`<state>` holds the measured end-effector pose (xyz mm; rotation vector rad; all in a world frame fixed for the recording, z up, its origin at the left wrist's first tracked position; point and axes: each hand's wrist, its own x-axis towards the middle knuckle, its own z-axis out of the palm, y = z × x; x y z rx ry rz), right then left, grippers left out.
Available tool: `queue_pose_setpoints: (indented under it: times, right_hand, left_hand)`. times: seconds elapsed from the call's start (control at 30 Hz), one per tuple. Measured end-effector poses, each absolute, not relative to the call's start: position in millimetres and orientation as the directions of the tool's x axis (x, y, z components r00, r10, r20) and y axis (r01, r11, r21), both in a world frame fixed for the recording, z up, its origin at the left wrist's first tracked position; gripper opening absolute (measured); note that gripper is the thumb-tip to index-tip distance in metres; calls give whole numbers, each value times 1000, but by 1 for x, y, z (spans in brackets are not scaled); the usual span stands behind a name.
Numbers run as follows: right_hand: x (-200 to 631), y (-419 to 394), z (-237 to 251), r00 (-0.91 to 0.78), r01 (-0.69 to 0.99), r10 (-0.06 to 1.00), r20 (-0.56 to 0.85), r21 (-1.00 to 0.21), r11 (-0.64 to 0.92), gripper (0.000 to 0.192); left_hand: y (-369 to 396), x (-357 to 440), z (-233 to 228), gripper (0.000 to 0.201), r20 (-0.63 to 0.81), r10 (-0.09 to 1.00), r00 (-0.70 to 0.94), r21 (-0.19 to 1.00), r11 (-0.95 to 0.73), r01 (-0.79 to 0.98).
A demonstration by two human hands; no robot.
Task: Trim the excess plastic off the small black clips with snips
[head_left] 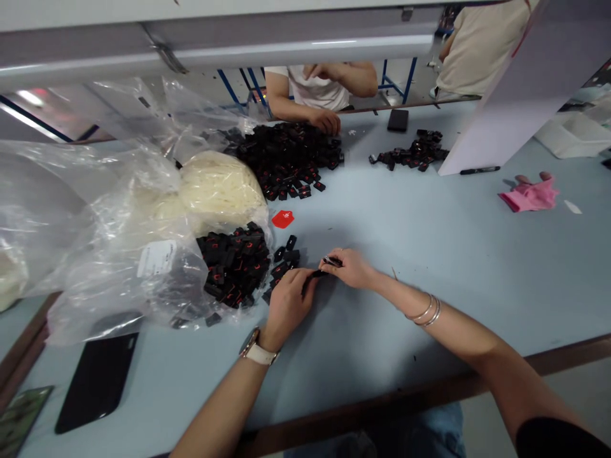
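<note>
- Two hands meet over the pale blue tabletop (410,229) — the left hand (286,302) and the right hand (351,267) share one small black clip (321,272).
- Left fingers are curled and pinch one end of the clip; right fingers are pressed together on its other end.
- Just left of the hands lie loose black pieces (284,261), spilling from a clear plastic bag (157,267).
- Beyond that bag sits a white bundle (219,187), and a red tag (282,219) lies on the tabletop.
- Across the tabletop, another person's hand (324,121) rests on a big black pile (286,159).
- Near the left edge lies a black phone (98,381).
</note>
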<state>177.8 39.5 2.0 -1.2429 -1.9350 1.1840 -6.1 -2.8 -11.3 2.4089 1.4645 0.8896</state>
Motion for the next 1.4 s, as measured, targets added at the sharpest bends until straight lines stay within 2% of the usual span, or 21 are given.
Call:
queue_pose_setpoints:
  times: [0.37,0.6,0.73,0.9,1.1,1.17,1.4]
  right_hand:
    - [175,36,0,-428,473,903,29,-844,251,11]
    - [177,34,-5,-337,459,936,102,-850,258,21]
    - [181,31,-9,-391,402,894,220,-833,380,16]
    - [183,28,-15,-469,422,813,344,-722,548,21]
    - [183,22,-12,-609,562,744,275,-513,649,19]
    - [182,22,-11,-597,562,755,273,-529,636,19]
    - [182,29,-11,-389,366,854,346,-792,488,27]
  left_hand:
    - [-3,-7,-15,16,393,855,340,422,-496,759]
    - [-3,-6,-12,17,387,862,328,425,-483,766]
    - [-4,-6,-10,15,387,860,332,409,-483,774]
    - [-4,-5,-9,13,403,855,327,386,-482,786]
    - [-3,-6,-11,14,400,852,337,380,-489,785]
    - [-3,-6,-11,15,397,851,342,379,-492,784]
    - [-3,-6,-11,14,381,861,338,397,-482,781]
